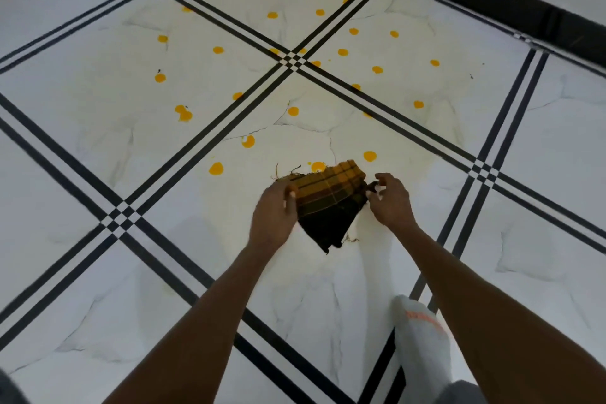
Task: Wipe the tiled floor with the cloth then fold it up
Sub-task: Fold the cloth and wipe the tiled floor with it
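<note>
Cloth held between both hands over the spotted floor

Cloth (328,203) hangs between my two hands, just above the tiled floor (98,147). It is one piece, checked in yellow and brown along the top and dark below, bunched rather than spread flat. Its broad edge lies uppermost, running roughly from left to right between my hands, and the fabric narrows downward to a dark corner that points toward me. Loose threads stick out at the upper left corner and near the lower right edge.

My left hand (273,213) grips the left end of the cloth, thumb on the front of the fabric and fingers curled behind it. My right hand (390,198) pinches the right end with its fingertips, the other fingers bent.

Orange spots (216,168) are scattered over the floor beyond the cloth, more than twenty that I can count, and one sits partly hidden behind the cloth's top edge. A pale yellowish film covers the tiles around them. Black double lines cross the white tiles in a diagonal grid.

One foot in a white sock (423,338) stands on the floor under my right forearm.
</note>
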Demonstrator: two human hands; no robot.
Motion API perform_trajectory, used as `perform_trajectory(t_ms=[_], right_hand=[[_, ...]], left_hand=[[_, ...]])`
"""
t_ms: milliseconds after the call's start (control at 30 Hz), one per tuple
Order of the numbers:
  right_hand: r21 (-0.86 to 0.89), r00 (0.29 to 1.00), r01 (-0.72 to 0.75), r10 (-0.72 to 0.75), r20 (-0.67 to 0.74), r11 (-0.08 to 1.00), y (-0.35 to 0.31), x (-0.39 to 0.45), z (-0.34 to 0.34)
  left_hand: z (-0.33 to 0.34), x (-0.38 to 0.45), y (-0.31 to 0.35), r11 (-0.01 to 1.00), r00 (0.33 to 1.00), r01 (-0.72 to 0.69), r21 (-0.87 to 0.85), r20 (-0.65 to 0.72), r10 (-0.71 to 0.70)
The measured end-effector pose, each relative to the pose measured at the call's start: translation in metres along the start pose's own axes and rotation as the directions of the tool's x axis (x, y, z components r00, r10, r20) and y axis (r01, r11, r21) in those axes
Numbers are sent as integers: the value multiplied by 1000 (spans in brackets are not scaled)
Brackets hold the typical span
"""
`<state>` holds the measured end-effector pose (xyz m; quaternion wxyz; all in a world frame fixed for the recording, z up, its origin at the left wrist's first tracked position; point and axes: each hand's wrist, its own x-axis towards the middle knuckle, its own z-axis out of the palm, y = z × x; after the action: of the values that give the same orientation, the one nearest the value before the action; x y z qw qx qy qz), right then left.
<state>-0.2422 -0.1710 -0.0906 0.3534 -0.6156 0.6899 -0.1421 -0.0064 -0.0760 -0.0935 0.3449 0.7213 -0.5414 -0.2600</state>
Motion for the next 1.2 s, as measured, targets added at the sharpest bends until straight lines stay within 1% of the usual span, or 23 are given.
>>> perform_trajectory(t_ms=[67, 100, 167, 233, 300, 367, 400, 500, 567, 633, 667, 700, 800, 867, 933, 1000, 1100, 1200], right_hand=[[14, 1000, 0, 0, 26, 1000, -4, 2, 2], [40, 1000, -6, 5, 27, 999, -7, 1, 3], [73, 999, -26, 24, 27, 997, -9, 0, 3], [83, 996, -82, 77, 51, 993, -5, 1, -3], [62, 977, -191, 183, 107, 980, 5, 4, -17], [-19, 950, -271, 271, 155, 962, 14, 4, -32], [-66, 944, -286, 293, 153, 956, 18, 3, -38], [-180, 948, -284, 304, 94, 942, 14, -4, -41], [-224, 977, -210, 215, -2, 952, 7, -9, -37], [-231, 993, -86, 64, -100, 969, 0, -12, -31], [-215, 993, -11, -15, -119, 977, -4, -12, -26], [-198, 989, 75, -98, -109, 977, -8, -11, -20], [-180, 946, 323, -322, 36, 929, -21, -10, 5], [-160, 900, 432, -414, 134, 888, -24, -7, 26], [-252, 886, 453, -399, 237, 855, -18, -6, 49], [-359, 875, 475, -389, 288, 803, -6, -6, 66], [-481, 861, 508, -442, 252, 714, 10, -8, 74], [-571, 887, 451, -417, 200, 686, 14, 10, 67]], left_hand=[[24, 11, 22, 997, 985, -71, 11, 160, 68], [35, 16, 30, 996, 969, -88, 20, 234, 81], [52, 23, 41, 994, 939, -90, 57, 337, 66], [59, 27, 43, 987, 917, -72, 146, 399, 8], [63, 31, 41, 967, 907, -57, 248, 418, -54], [62, 31, 40, 956, 907, -58, 287, 416, -70], [61, 31, 41, 953, 907, -67, 297, 417, -66], [58, 31, 43, 945, 900, -83, 315, 431, -65], [57, 31, 41, 954, 899, -68, 293, 432, -69], [52, 30, 38, 967, 914, -62, 246, 404, -44], [47, 30, 33, 973, 928, -64, 222, 372, -24], [44, 30, 27, 976, 941, -65, 207, 339, -9], [27, 22, 12, 980, 972, -36, 197, 235, -12], [13, 14, 0, 978, 990, -9, 209, 142, -21], [-1, 6, -18, 970, 997, 36, 241, 53, -50], [-15, -1, -38, 956, 995, 98, 276, -16, -97], [-31, -11, -65, 922, 988, 146, 359, -99, -118], [-43, -16, -87, 889, 976, 187, 418, -178, -121]])
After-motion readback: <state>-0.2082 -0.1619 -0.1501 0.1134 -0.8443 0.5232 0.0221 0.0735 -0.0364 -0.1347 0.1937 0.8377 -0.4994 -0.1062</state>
